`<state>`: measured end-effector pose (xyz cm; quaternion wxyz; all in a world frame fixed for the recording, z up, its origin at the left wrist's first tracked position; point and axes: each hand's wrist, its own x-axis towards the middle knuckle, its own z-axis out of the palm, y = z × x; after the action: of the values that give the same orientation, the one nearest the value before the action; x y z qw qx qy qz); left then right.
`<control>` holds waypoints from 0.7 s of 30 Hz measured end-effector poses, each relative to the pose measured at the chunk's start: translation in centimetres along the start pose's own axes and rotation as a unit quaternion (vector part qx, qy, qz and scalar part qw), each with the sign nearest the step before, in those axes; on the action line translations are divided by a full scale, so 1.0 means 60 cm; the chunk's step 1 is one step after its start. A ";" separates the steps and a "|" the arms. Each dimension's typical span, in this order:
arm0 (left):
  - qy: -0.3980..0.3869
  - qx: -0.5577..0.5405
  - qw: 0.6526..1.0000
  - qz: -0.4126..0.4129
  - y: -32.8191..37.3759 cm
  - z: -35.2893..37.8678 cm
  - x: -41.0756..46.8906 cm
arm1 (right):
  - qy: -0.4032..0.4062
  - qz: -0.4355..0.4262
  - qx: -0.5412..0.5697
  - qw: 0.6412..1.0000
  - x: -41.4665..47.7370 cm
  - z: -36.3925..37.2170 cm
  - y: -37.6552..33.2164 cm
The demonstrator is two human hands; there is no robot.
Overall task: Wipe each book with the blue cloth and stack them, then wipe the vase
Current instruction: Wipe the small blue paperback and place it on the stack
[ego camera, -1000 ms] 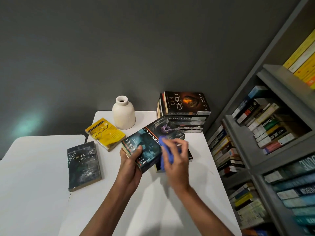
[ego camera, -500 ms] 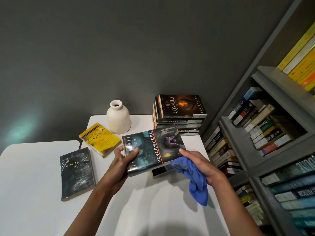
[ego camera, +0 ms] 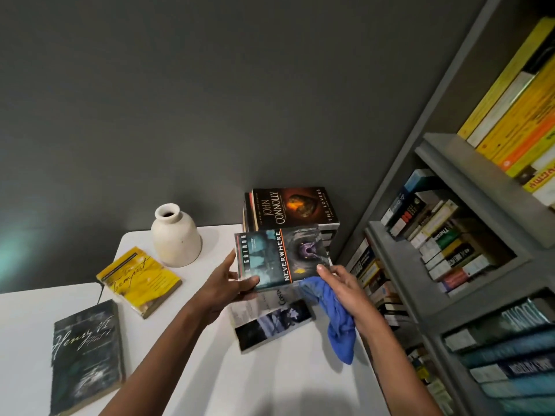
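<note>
My left hand grips the near left corner of the Neverwhere book, held in the air just in front of the book stack at the table's back right. My right hand holds the blue cloth, which hangs below it, and its thumb touches the book's right edge. A black-and-white book lies flat under the raised one. The yellow Tempest book and the dark Henry VI book lie on the left. The cream vase stands upright at the back.
All of this rests on a white table against a dark grey wall. A grey bookshelf packed with books rises close along the table's right side.
My right hand stopped wiping the cover and drew the cloth off to the right edge. Both hands carried the Neverwhere book up and away towards the stack, uncovering the book beneath.
</note>
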<state>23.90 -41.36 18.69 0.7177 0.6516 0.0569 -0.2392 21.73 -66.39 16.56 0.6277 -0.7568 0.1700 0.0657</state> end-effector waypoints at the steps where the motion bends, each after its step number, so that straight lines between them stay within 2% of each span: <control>1: 0.010 0.023 1.000 0.018 0.011 0.011 0.018 | 0.013 -0.010 -0.016 1.000 0.016 -0.010 -0.009; 8: 0.080 0.082 0.989 0.094 0.076 0.082 0.156 | 0.074 -0.070 -0.119 0.988 0.149 -0.084 -0.075; 13: 0.168 0.147 0.969 0.106 0.089 0.101 0.228 | 0.048 -0.065 -0.188 0.979 0.219 -0.110 -0.099; 17: 0.194 0.171 0.960 0.110 0.085 0.109 0.255 | -0.006 -0.032 -0.243 0.970 0.254 -0.120 -0.090; 21: 0.214 0.230 0.941 0.128 0.070 0.111 0.259 | 0.000 -0.037 -0.292 0.956 0.259 -0.119 -0.074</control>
<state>37.77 -51.80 17.36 0.5437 0.8365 0.0683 -0.0069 36.94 -75.35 17.26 0.3815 -0.9129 0.1149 0.0893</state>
